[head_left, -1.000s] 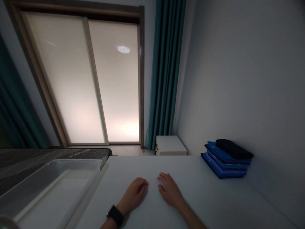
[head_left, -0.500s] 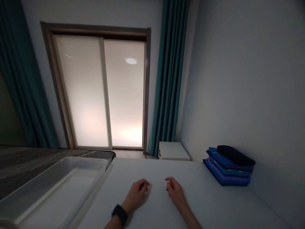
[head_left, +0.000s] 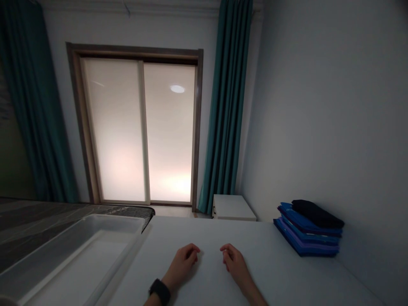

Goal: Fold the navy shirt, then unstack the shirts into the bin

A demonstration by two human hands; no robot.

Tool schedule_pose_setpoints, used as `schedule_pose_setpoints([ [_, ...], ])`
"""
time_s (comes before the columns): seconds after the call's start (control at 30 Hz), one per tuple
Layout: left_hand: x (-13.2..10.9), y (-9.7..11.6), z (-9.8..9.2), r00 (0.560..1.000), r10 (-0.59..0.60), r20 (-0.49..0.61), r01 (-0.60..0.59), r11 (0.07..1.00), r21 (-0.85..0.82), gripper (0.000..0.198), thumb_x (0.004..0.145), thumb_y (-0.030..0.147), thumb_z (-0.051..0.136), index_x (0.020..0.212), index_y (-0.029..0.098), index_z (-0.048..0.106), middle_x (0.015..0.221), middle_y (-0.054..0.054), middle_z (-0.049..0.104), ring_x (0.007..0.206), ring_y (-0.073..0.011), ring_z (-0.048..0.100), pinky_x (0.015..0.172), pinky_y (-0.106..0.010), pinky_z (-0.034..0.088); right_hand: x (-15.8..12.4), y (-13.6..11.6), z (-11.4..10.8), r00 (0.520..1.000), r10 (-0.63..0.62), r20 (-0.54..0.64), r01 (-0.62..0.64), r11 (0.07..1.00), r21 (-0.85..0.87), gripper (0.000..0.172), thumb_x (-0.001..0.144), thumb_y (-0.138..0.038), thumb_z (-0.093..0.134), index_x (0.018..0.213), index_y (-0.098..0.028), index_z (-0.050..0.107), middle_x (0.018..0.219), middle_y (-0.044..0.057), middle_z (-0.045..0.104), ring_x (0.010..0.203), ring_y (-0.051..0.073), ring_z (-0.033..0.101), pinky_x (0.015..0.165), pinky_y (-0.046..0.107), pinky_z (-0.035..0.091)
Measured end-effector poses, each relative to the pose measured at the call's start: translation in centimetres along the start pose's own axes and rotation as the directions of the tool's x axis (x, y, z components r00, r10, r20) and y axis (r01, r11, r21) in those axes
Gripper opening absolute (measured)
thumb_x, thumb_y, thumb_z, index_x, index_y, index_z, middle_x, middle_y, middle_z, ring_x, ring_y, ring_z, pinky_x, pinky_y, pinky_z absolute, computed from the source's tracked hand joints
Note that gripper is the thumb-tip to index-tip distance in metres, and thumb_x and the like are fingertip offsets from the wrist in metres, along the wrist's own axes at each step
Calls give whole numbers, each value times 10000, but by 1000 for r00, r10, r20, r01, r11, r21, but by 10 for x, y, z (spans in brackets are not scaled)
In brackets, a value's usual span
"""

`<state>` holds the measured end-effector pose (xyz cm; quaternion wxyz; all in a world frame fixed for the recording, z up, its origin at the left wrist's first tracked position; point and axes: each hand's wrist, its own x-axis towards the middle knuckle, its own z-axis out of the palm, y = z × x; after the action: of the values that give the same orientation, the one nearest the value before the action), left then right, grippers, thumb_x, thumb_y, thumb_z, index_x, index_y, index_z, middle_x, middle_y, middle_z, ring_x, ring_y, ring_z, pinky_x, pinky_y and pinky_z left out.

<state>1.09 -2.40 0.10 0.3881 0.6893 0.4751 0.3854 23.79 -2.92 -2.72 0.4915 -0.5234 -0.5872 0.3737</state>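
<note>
Smooth white table (head_left: 280, 276), level, set flush against the grey wall (head_left: 334, 106).

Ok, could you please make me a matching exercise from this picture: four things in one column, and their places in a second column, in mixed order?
1. folded clothes stack
2. clear bin
3. small white cabinet
4. left hand

a. wears a black watch at the wrist
b. on the table, by the right wall
c. left of the table
d. beyond the table's far edge, below the curtain

Pairs: 1-b, 2-c, 3-d, 4-a.
</note>
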Motion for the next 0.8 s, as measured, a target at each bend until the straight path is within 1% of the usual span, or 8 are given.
schedule_pose_setpoints([
  [0.2, -2, 7, -1, 1000, -8, 5, 7, 1000, 21, 323, 801, 420, 442, 861, 161, 626, 642, -8, 596, 632, -177, 546, 630, -281, 401, 0, -1, -1, 1000, -9, 13, 9, 1000, 14, 267, 751, -420, 463, 831, -196, 585, 556, -57, 452, 471, 107, 395, 441, 211, 295],
  [0.33, -1, 6, -1, 1000, 6, 18, -7, 999, 43, 316, 809, 409, 438, 864, 164, 631, 638, -8, 600, 639, -180, 549, 637, -283, 406, -1, -4, 0, 999, -23, 32, 22, 1000, 3, 254, 749, -405, 469, 827, -194, 586, 554, -62, 435, 478, 105, 396, 451, 210, 311],
  [0.5, 0, 6, -1, 1000, 14, 22, -15, 999, 44, 316, 813, 393, 430, 876, 156, 630, 645, -12, 600, 639, -179, 548, 640, -286, 409, -1, -6, -1, 999, -29, 37, 30, 999, -29, 278, 747, -421, 469, 834, -190, 598, 561, -57, 439, 486, 107, 398, 452, 211, 313],
  [0.63, 0, 3, -1, 999, 8, 32, -10, 999, 43, 321, 805, 386, 428, 878, 150, 633, 637, -11, 597, 630, -177, 545, 631, -282, 404, -1, -4, -2, 999, -21, 44, 22, 999, -23, 280, 737, -428, 477, 833, -193, 594, 554, -61, 429, 473, 104, 379, 455, 217, 312],
  [0.8, 0, 1, -1, 1000, 17, 17, -18, 999, 46, 323, 820, 395, 432, 880, 152, 636, 655, -14, 605, 639, -175, 553, 636, -276, 409, 0, 0, -2, 998, -37, 55, 39, 999, -24, 261, 755, -403, 479, 851, -192, 598, 565, -54, 445, 485, 108, 389, 458, 218, 317],
])
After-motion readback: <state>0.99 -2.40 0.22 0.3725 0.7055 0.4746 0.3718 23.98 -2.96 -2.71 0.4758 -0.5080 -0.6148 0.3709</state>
